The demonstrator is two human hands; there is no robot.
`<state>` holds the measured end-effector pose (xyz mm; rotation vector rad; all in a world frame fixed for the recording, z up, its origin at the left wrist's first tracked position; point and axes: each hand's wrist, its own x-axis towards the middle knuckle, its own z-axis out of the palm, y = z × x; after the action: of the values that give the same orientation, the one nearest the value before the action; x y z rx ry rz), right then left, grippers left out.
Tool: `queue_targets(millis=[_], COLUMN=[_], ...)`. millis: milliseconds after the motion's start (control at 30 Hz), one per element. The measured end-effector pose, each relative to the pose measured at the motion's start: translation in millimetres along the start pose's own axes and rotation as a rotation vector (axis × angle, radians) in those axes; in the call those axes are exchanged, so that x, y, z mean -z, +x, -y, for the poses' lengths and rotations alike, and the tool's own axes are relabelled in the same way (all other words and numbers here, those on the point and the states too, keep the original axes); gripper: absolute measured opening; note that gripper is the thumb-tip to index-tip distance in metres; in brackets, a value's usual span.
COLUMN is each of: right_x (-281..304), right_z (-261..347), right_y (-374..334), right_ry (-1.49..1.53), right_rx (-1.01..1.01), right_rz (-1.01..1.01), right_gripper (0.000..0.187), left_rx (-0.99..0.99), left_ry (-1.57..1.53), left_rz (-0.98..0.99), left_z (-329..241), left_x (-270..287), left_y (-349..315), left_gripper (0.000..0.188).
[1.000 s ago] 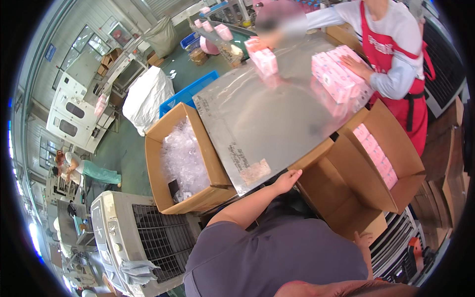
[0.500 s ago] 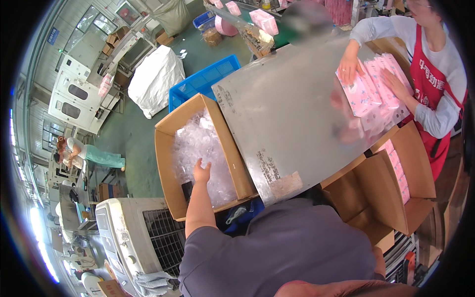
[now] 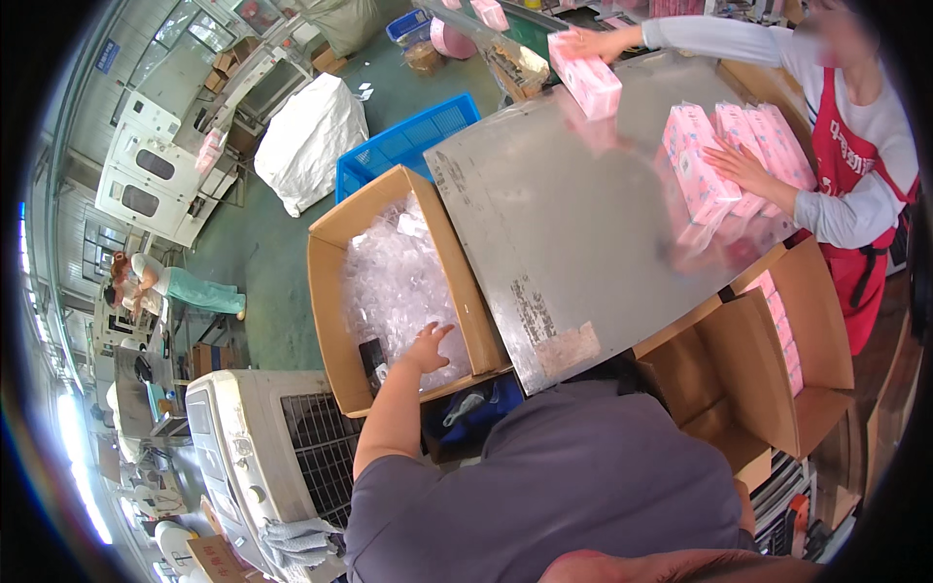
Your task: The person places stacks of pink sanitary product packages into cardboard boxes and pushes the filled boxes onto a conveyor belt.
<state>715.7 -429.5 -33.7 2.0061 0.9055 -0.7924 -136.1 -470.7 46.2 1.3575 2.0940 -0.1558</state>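
My left hand [image 3: 428, 348] is over an open cardboard box [image 3: 328, 291] full of loose, clear plastic pieces [image 3: 394, 272]. Its fingers are spread, with nothing visible in them. A small dark rectangular object [image 3: 371, 356] lies among the pieces at the near left side of the box, beside my wrist. My right hand is out of sight; only a bit of that arm shows past my dark shirt at the lower right. Across the metal table [image 3: 573, 233], a co-worker in a red apron has one hand on a pink soft pack [image 3: 589, 83] and the other on a row of similar packs [image 3: 702, 165].
Cardboard cartons [image 3: 714, 374] stand open at the right, one holding pink packs. A blue crate [image 3: 408, 141] and a white sack [image 3: 311, 141] are beyond my box. A whitish machine with a grille [image 3: 248, 447] is at the near left. Another person [image 3: 185, 287] stands farther left.
My left hand has moved right and nearer to me over the box, uncovering more of the dark object. The co-worker's hand has reached across to a separate pink pack at the table's far edge.
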Motion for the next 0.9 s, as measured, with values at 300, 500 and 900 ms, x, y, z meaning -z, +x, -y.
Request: queue_targets(millis=[300,500,900], right_x=[20.2,19.0,12.0], right_z=[7.1,8.7,9.1], right_y=[11.4,6.1,27.6], right_ry=[-0.04,-0.014,-0.027], right_rx=[0.052,0.047,0.093], right_rz=[-0.015,-0.016,-0.033], right_gripper=[0.088,0.087,0.084], left_rx=[0.293,0.355,-0.03], left_ry=[-0.419,-1.574,-2.098], left_rz=[-0.36,-0.317,-0.357], left_z=[33.2,38.8,23.6], left_x=[-58.1,-25.4,-16.4], left_y=[-1.4,-25.0,-65.4], left_gripper=[0.032,0.029,0.041])
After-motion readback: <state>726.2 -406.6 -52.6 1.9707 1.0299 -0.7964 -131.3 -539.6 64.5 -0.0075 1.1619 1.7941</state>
